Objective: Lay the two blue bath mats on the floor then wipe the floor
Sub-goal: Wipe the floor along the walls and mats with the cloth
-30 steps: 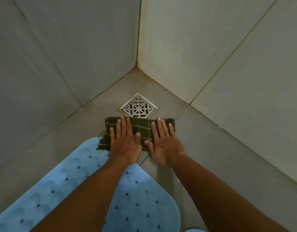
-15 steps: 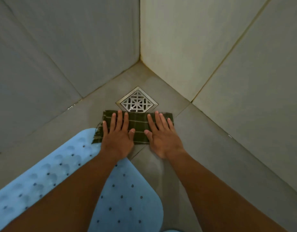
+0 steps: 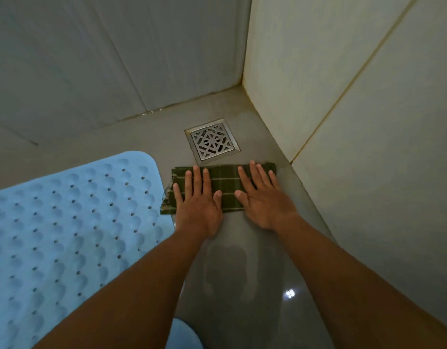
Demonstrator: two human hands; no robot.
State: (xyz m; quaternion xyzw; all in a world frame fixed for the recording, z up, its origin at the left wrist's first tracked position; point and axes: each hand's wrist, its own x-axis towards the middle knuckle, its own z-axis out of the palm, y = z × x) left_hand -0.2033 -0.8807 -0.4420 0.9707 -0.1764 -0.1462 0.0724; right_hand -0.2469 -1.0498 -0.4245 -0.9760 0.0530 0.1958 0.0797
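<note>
A folded dark green checked cloth (image 3: 226, 181) lies flat on the grey floor tiles (image 3: 242, 273), just in front of the drain. My left hand (image 3: 196, 202) presses its left part with straight, spread fingers. My right hand (image 3: 264, 199) presses its right part the same way. A light blue bath mat (image 3: 66, 230) with holes and bumps lies flat on the floor to the left, its edge touching the cloth's left end. A rounded blue corner of a second mat (image 3: 184, 333) shows at the bottom edge, between my forearms.
A square metal floor drain (image 3: 212, 142) sits just beyond the cloth. Tiled walls (image 3: 355, 122) meet in a corner behind it, and the right wall runs close beside my right hand. A wet sheen shows on the floor between my arms.
Both hands and the cloth have slid right, off the mat's edge and towards the right wall. The view has turned, so the mat now shows wide on the left.
</note>
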